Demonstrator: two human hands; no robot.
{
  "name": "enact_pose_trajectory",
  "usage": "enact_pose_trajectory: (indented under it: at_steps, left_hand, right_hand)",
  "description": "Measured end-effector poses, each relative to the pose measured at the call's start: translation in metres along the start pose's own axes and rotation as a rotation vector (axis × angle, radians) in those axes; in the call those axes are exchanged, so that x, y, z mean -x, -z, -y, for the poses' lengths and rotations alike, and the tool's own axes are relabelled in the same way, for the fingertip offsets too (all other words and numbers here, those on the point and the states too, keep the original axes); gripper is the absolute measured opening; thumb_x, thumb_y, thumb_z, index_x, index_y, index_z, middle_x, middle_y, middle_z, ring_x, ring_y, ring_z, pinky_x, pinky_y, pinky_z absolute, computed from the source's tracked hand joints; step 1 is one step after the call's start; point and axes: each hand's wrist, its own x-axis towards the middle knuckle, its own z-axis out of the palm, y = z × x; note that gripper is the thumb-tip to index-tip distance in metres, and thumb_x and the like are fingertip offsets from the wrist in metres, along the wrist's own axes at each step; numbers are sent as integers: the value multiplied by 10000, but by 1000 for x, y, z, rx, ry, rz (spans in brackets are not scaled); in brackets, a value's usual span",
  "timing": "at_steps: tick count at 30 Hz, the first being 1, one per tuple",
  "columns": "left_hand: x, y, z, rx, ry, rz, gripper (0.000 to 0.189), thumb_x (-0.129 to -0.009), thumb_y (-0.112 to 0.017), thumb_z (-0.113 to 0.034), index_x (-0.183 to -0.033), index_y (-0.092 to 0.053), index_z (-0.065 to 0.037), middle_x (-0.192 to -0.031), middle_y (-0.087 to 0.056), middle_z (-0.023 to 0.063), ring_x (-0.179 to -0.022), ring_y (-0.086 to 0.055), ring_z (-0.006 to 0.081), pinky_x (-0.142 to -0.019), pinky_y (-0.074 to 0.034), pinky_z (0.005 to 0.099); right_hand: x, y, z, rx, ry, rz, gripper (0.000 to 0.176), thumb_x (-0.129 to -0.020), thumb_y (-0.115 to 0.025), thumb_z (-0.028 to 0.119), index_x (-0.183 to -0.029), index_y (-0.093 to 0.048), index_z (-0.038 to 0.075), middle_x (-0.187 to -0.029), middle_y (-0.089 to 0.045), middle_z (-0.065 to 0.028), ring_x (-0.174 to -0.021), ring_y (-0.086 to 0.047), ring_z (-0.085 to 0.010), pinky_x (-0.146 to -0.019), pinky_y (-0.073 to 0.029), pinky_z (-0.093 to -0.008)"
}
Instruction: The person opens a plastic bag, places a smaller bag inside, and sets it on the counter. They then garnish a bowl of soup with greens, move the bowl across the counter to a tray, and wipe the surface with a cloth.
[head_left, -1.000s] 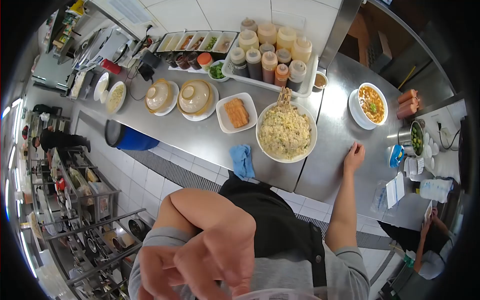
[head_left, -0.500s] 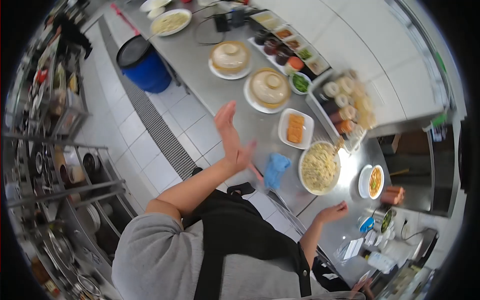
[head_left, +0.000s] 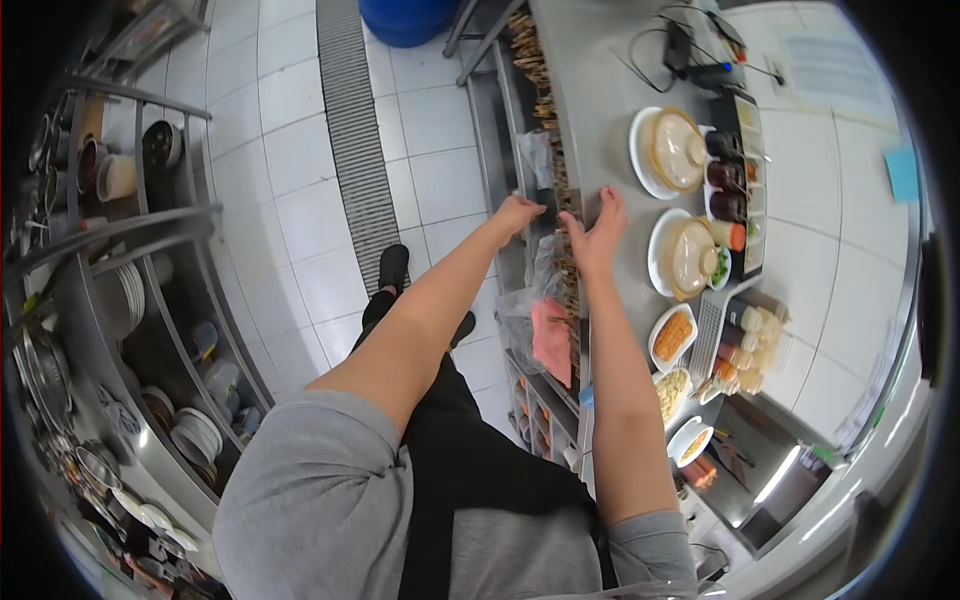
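Note:
My left hand (head_left: 517,214) reaches to the shelf under the steel counter, its fingers pressed together at a dark gap; whatever is between them is too small to make out. On the counter's front edge lies my right hand (head_left: 598,232), thumb and fingers apart, holding nothing. Just below the edge runs a row of thin brown sticks (head_left: 533,65). Clear plastic bags (head_left: 536,160) and a pink bag or cloth (head_left: 551,335) hang near them. Two lidded pots, an upper one (head_left: 677,150) and a lower one (head_left: 692,257), stand on white plates right of my right hand.
The steel counter (head_left: 592,95) also bears fried pieces in a white dish (head_left: 673,334), a bowl of soup (head_left: 691,442), sauce bottles (head_left: 738,338) and a black cable (head_left: 645,75). A blue barrel (head_left: 408,18) stands ahead. Shelves with plates (head_left: 196,436) line the left side.
The view has turned and shifted along the counter. My left hand has come down from mid-air to the shelf, and my right hand has moved forward onto the counter edge and opened.

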Motion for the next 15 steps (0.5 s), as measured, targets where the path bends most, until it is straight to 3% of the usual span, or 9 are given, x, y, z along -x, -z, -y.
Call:
enact_pose_trajectory:
  at_steps: [4,10,13,15]
  left_hand:
    - [-19,26,-25,152,-110,-76,300,-915,-713,-289,-1129,-715,-78,-881,-623,-17,-749,-525,99,-604,-397,259]
    - [-75,42,-50,460,-145,-62,336,-954,-676,-213,-1273,-657,-110,-1003,-683,-13,-900,-579,96,-709,-449,295]
    - [-101,31,-60,645,-85,-15,321,-951,-669,-187,-1263,-653,-114,-1087,-696,1,-974,-605,111,-812,-460,317]
    - [-119,22,-58,713,-52,-8,244,-960,-637,-159,-1196,-661,-102,-1049,-700,-7,-921,-607,110,-801,-474,319]
  right_hand:
    - [-24,-16,9,91,7,-60,692,-625,-896,148,-1153,-480,-15,-1324,-462,-246,-1217,-449,-429,-1059,-353,-529]
    - [-25,-25,9,109,-18,-51,690,-653,-886,148,-1170,-465,-32,-1327,-456,-238,-1221,-457,-437,-1033,-400,-511]
    - [-26,-26,9,104,-21,-56,689,-671,-881,168,-1180,-463,-35,-1325,-457,-236,-1220,-462,-440,-1033,-402,-511]
    - [-26,-26,10,139,-32,-33,688,-683,-877,187,-1187,-464,-33,-1329,-456,-233,-1222,-461,-438,-1034,-401,-510]
